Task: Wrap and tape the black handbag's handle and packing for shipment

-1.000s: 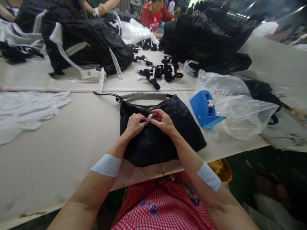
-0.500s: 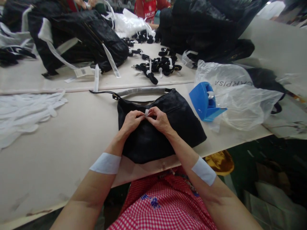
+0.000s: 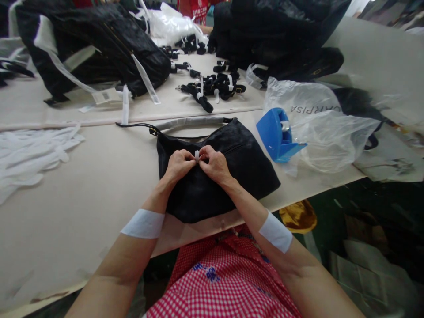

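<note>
A black handbag lies flat on the table in front of me, its wrapped handle pointing away. Over the middle of the bag, my left hand and my right hand meet with fingertips pinched together. Between them a small white strip stands up, and both hands grip it. What the strip is fixed to is hidden by my fingers. White patches wrap both my forearms.
Right of the bag stands a blue tape dispenser beside clear plastic bags. White strips are heaped at the left. Coiled black straps lie behind, between black bags and a dark pile.
The view has shifted slightly, so everything sits a little further left and higher. Both hands stay pinched at the white strip on the bag.
</note>
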A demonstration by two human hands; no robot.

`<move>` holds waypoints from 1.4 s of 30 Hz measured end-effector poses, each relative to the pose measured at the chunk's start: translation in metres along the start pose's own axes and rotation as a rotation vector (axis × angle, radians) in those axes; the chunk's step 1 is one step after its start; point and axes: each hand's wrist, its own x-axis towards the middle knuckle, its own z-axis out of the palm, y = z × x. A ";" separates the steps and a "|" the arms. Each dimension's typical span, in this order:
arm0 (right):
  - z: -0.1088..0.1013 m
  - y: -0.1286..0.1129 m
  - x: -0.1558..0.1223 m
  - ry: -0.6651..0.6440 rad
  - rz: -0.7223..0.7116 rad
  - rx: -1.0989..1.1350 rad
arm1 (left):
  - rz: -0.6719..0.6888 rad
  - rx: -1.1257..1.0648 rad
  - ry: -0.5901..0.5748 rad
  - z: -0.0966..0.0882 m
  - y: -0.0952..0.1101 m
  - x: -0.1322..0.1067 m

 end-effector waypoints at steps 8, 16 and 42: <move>0.005 -0.001 -0.009 0.043 0.086 0.165 | 0.045 0.106 0.056 -0.001 0.007 -0.008; 0.005 0.005 -0.005 0.012 0.112 0.218 | 0.077 0.046 0.041 -0.001 0.002 -0.008; -0.067 0.030 0.057 -0.240 -0.480 -0.365 | 0.055 -0.149 -0.135 -0.045 0.027 -0.036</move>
